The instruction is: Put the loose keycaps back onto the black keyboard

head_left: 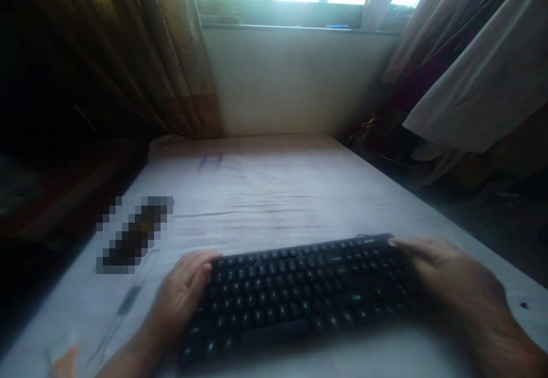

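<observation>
A black keyboard [291,292] is held by both hands over a bed or table covered with a pale sheet [265,184], its right end tilted slightly farther away. My left hand [182,292] grips the keyboard's left end, thumb and fingers closed around the edge. At the right end, my right hand [454,286] holds the other edge, with a finger near the top right corner. The undersides of the keyboard and the fingers beneath it are hidden. Some blur softens the near part of the keys.
On the left of the sheet lie a pixelated dark object [137,235], a thin cord with a small grey piece [129,300] and an orange-and-pale item [65,361]. A small dark spot [523,305] shows at right. Curtains [171,52] and hanging cloths [483,75] flank the window wall.
</observation>
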The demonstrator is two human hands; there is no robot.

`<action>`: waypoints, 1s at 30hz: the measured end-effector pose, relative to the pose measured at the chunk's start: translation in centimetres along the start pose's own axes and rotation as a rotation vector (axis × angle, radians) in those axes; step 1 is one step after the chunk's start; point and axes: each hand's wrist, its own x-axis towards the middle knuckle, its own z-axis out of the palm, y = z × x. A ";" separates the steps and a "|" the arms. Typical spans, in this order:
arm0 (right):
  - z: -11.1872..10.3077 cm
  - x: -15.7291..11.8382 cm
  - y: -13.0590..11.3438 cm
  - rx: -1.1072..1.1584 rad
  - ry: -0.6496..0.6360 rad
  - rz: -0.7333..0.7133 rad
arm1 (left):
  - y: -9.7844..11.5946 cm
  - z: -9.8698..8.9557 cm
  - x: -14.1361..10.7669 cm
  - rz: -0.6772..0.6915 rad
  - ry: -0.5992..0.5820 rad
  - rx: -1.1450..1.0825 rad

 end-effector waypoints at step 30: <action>-0.4 -0.2 -1.3 -0.017 -0.166 0.106 | 0.3 -0.4 0.5 0.023 0.000 0.061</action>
